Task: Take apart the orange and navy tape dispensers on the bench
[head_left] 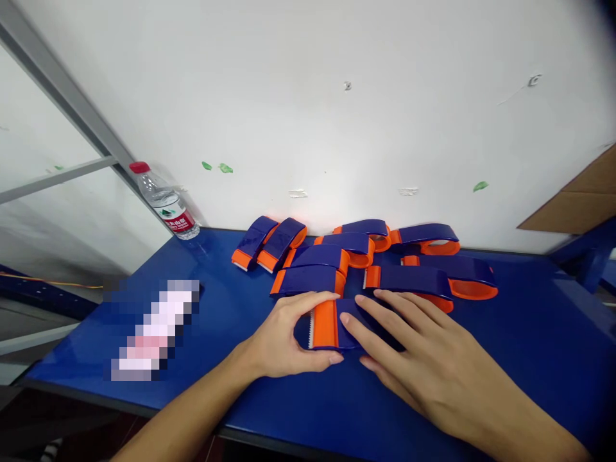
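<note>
Holding the nearest tape dispenser (pixel 326 324) at its toothed orange end, the left hand (pixel 283 333) curves its fingers around both sides; the right hand (pixel 428 359) spreads its fingers over the blue body, above the bench (pixel 283 410), beside other dispensers (pixel 310 281).

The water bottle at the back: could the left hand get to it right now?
Probably yes: open blue table leads towards the bottle, but the left hand would first have to release the dispenser.
</note>
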Demonstrator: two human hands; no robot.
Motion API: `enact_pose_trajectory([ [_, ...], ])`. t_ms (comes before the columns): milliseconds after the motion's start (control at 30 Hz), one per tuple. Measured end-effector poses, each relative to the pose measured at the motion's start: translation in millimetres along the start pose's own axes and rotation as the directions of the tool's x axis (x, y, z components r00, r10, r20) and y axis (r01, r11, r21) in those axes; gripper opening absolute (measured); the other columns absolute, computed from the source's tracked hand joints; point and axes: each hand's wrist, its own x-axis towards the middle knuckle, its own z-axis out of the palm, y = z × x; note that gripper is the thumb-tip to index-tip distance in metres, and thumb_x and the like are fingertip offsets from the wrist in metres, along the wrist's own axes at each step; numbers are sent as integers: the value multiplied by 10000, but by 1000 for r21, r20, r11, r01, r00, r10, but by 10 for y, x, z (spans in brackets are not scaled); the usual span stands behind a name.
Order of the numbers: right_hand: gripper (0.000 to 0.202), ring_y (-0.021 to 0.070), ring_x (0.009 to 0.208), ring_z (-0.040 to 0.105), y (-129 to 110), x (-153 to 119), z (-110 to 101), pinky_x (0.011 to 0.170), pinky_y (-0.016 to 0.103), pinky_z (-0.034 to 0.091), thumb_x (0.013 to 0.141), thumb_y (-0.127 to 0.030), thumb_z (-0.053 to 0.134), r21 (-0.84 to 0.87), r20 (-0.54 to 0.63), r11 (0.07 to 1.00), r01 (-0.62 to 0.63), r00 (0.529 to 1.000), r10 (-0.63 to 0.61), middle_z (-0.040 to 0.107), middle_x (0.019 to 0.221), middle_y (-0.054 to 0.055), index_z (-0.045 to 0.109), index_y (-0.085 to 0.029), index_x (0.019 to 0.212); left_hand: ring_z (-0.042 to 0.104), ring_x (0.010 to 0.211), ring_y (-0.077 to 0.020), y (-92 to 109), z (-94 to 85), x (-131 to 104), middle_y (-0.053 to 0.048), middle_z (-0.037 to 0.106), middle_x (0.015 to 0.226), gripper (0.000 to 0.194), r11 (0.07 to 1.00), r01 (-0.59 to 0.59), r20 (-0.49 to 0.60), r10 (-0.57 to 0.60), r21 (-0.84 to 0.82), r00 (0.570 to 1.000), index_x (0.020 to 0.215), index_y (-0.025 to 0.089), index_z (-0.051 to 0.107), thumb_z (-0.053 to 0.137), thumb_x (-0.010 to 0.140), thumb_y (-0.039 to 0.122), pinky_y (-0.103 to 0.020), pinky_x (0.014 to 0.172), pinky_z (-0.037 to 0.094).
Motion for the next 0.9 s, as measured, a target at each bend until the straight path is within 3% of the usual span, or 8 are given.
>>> enact_pose_trajectory([
  [233, 380, 352, 1051, 680, 8, -24, 91, 906, 510, 525, 969, -147, 519, -16, -51, 998, 53, 997, -54, 715, 1270, 146, 611, -141, 1338, 719, 1069, -295, 27, 1, 11, -134, 730, 1212, 712, 999, -35, -4, 35, -23, 999, 1311, 181, 620, 848, 710, 487, -394, 962, 560],
  [467, 337, 345, 1016, 722, -12, -70, 172, 910, 501, 563, 949, -157, 578, -90, -137, 994, 61, 988, -73, 748, 1232, 109, 671, -146, 1273, 708, 1019, -271, 65, 37, 9, -122, 721, 1163, 625, 981, 33, 8, -32, -193, 999, 1294, 170, 608, 824, 767, 427, -368, 890, 580],
  [733, 287, 335, 1037, 739, -6, -83, 196, 893, 471, 608, 948, -160, 607, -125, -167, 990, 65, 982, -86, 760, 1212, 82, 717, -168, 1213, 676, 1098, -268, 35, 90, -52, -106, 680, 1239, 644, 925, 128, 25, -127, -357, 992, 1339, 217, 580, 841, 764, 345, -409, 994, 544],
  [900, 276, 321, 1065, 733, 4, -73, 178, 945, 474, 579, 961, -168, 601, -72, -159, 996, 52, 985, -63, 752, 1230, 91, 717, -166, 1212, 685, 1054, -268, 41, 104, -28, -98, 700, 1175, 632, 896, 200, 58, -193, -396, 980, 1301, 196, 609, 856, 745, 367, -413, 967, 556],
])
